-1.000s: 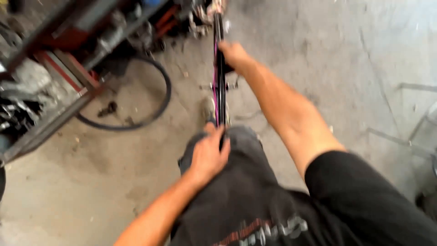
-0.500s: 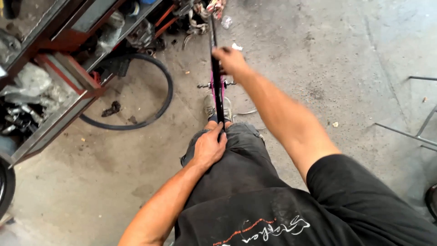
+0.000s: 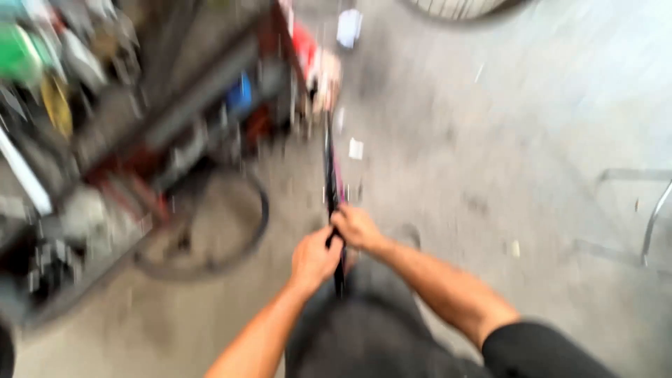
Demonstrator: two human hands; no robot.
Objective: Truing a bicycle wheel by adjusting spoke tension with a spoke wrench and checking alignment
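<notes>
A narrow black and pink bicycle wheel (image 3: pixel 330 175) stands edge-on in front of me on the concrete floor, running from my lap toward the shelves. My left hand (image 3: pixel 313 260) is closed around its near part. My right hand (image 3: pixel 355 228) grips the same rim just beside and above the left. The two hands touch each other. The picture is blurred by motion, so fine detail of the wheel is lost.
A black tyre (image 3: pixel 210 241) lies flat on the floor at the left. Behind it stands a cluttered metal shelf (image 3: pixel 140 133) full of parts. A metal frame (image 3: pixel 647 217) sits at the right edge, and another wheel (image 3: pixel 455 7) at the top.
My right hand has slid down the wheel from its far part to meet the left hand near my lap. The view has swung up and left toward the shelves.
</notes>
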